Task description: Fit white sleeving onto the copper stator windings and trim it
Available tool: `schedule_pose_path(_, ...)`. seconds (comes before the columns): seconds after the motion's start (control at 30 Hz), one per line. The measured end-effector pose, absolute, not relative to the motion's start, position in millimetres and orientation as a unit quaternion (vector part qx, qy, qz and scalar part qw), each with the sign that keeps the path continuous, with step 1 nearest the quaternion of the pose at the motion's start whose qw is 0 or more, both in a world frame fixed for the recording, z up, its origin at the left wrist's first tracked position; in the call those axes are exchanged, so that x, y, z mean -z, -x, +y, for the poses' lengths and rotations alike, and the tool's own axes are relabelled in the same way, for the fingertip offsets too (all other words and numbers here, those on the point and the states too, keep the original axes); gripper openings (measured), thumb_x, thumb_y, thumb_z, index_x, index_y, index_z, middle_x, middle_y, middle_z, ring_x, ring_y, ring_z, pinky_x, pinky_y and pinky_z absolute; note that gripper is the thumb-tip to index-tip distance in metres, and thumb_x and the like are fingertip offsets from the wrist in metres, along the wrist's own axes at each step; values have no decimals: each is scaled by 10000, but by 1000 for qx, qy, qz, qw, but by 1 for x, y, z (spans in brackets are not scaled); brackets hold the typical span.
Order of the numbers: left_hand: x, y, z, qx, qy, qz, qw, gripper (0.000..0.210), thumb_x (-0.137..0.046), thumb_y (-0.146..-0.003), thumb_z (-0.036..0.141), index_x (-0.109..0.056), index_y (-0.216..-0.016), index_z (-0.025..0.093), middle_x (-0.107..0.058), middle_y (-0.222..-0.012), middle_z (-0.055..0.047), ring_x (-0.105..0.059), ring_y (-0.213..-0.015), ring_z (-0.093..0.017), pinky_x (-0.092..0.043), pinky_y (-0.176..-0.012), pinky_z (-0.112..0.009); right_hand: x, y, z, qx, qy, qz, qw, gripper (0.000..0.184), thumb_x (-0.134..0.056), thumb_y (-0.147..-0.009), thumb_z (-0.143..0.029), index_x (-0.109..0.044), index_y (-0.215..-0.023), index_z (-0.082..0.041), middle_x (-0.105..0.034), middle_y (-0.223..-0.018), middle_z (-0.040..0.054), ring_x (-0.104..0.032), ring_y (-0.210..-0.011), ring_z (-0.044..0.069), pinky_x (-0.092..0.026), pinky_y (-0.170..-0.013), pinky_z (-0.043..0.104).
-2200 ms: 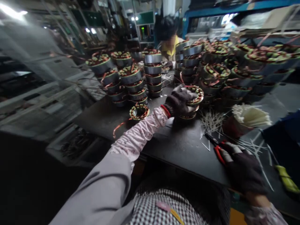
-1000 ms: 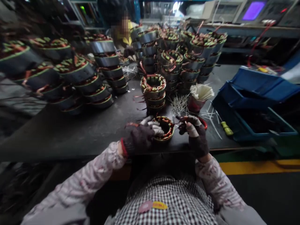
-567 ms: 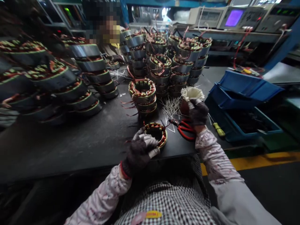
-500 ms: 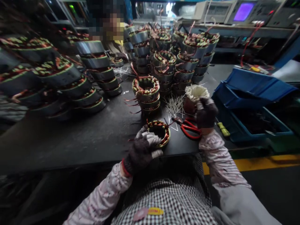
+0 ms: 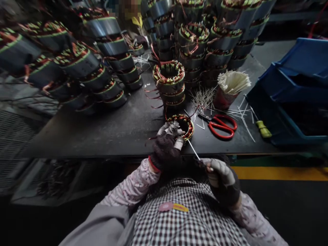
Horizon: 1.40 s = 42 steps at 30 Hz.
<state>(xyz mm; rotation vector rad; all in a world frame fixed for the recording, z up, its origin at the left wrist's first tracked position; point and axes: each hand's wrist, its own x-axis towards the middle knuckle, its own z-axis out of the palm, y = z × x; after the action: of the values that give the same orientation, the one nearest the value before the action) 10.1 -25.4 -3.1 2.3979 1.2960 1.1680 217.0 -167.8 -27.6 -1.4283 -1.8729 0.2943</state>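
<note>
Wound ring [image 5: 190,129]; left hand [image 5: 167,147], seven o'clock, pinches its rim, I judge for steadiness; right hand [image 5: 222,178], five o'clock, pinches white stick [image 5: 193,149].

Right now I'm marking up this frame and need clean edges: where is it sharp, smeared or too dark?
Head view, centre: red-handled scissors and white stick fairly crisp; head view, far left: stator stacks smeared, their lean probably lens stretch; head view, bottom left: below the tabletop, nearly black.
</note>
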Motion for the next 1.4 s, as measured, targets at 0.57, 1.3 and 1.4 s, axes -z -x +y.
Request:
schedule_pose_path(0.57,-10,-19,-25,-487,-730,397,269,90,-763,-896,260,-773,-811,233,-823,-847,20,-773,-877,-211,-538,-1199,-540,-34,-201,-75,-239,511,-671,481,97,-715,-987,-259,-801,-1029,-253,-855,-991,54,-815,-889,234,-692,-845,391)
schedule_pose_path(1.3,-4,3,-18,-413,-833,340,141,126,-743,-985,285,-785,-1095,239,-860,-1049,-28,-802,-1074,-240,-529,-1217,-541,-24,-205,-96,-421,521,-564,483,216,-738,-993,-477,-728,-991,-262,-760,-886,30,-720,-796,199,-640,-727,348)
schedule_pose_path(1.4,-5,-1,-18,-409,-848,321,101,86,-711,-999,266,-789,-1028,243,-852,-969,-16,-807,-1007,-227,-559,-1177,-519,-34,-195,-100,-447,531,-525,492,183,-751,-1001,-443,-725,-979,-263,-726,-796,-3,-652,-672,154,-576,-616,283)
